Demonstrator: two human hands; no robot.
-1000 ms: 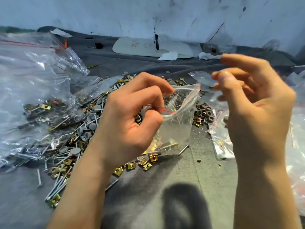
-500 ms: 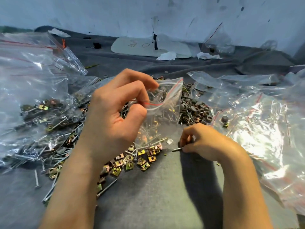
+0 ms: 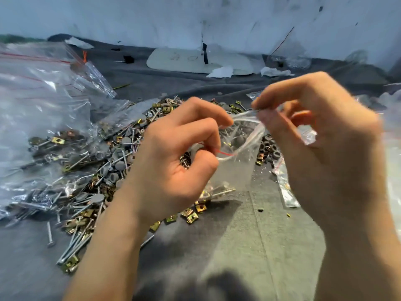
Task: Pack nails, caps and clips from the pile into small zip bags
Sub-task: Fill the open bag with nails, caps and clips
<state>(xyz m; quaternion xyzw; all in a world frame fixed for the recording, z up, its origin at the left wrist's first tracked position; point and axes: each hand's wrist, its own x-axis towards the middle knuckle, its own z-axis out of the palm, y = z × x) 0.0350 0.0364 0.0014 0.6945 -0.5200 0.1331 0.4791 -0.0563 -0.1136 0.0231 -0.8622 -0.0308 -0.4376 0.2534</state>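
- The right hand [image 3: 321,153] is smeared by motion; whether its thumb and forefinger pinch the rim of the small zip bag [image 3: 234,170] or a nail cannot be told
- The bag's contents are a blur, and the left hand [image 3: 173,166] covers its near side
- Part of the pile [image 3: 121,148] lies hidden behind both
- The large bags [image 3: 43,101] run off the left edge
- Writing on the pale board [image 3: 195,61] is too small to read

Clear zip bag [image 3: 235,168] with red stripe, brass-yellow clips [image 3: 192,213], grey caps [image 3: 121,165], silver nails [image 3: 73,246].
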